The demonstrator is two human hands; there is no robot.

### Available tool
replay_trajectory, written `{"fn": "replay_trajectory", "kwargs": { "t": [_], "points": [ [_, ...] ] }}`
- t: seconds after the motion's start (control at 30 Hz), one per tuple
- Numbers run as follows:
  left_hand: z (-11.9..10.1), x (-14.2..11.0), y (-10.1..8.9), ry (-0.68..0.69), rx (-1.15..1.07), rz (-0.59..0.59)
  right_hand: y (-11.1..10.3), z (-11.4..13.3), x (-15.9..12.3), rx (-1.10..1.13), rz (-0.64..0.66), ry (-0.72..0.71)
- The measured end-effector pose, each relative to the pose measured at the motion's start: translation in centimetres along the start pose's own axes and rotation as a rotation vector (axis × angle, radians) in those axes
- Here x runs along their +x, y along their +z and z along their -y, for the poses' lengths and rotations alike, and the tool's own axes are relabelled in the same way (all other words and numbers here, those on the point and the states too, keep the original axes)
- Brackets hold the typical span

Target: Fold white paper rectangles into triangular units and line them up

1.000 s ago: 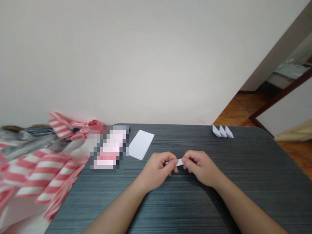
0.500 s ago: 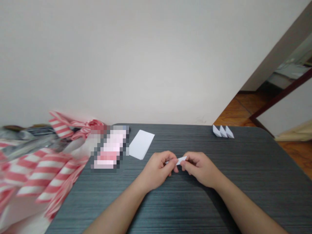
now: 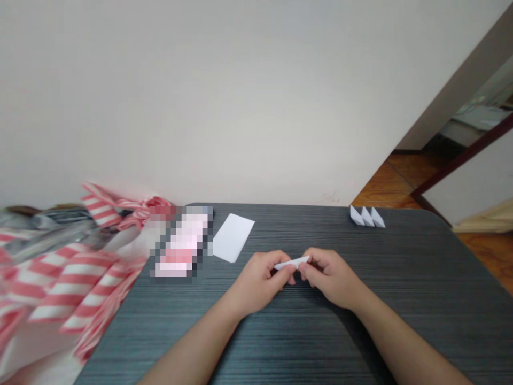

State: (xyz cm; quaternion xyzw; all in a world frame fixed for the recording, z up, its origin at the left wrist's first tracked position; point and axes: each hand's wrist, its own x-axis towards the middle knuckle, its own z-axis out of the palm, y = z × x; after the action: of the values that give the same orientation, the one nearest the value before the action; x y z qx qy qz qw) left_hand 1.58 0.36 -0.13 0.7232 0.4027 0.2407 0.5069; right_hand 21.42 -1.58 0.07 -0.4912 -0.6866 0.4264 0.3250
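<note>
The small folded paper (image 3: pixel 295 263) lies between the two hands, the left hand (image 3: pixel 262 279) pinching its left part and the right hand (image 3: pixel 329 275) its right end. Beyond the paper to the left lie white sheets (image 3: pixel 233 238); beyond it to the right stand three folded pieces (image 3: pixel 366 217).

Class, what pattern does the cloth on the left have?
The cloth has red and white stripes, best seen in the head view.
</note>
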Motion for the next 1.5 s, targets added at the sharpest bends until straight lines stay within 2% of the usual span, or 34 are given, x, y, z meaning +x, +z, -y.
{"fn": "replay_trajectory", "kwargs": {
  "t": [0.23, 0.57, 1.03, 1.27, 1.5],
  "points": [
    [-0.18, 0.24, -0.11, 0.127, 0.076, -0.070, 0.03, -0.12, -0.07, 0.050, -0.012, 0.054],
    [-0.12, 0.08, 0.04, 0.035, 0.048, -0.026, 0.30, -0.18, 0.07, 0.160, 0.011, 0.030],
    [0.01, 0.18, 0.16, 0.017, 0.015, -0.065, 0.31, 0.03, 0.02, -0.028, -0.037, -0.029],
    [0.20, 0.23, 0.23, 0.005, -0.005, -0.083, 0.27, 0.14, 0.06, -0.169, -0.087, -0.121],
    [0.34, 0.25, 0.27, -0.002, -0.040, -0.072, 0.29, 0.27, -0.01, -0.174, -0.061, -0.121]
  ]
}}
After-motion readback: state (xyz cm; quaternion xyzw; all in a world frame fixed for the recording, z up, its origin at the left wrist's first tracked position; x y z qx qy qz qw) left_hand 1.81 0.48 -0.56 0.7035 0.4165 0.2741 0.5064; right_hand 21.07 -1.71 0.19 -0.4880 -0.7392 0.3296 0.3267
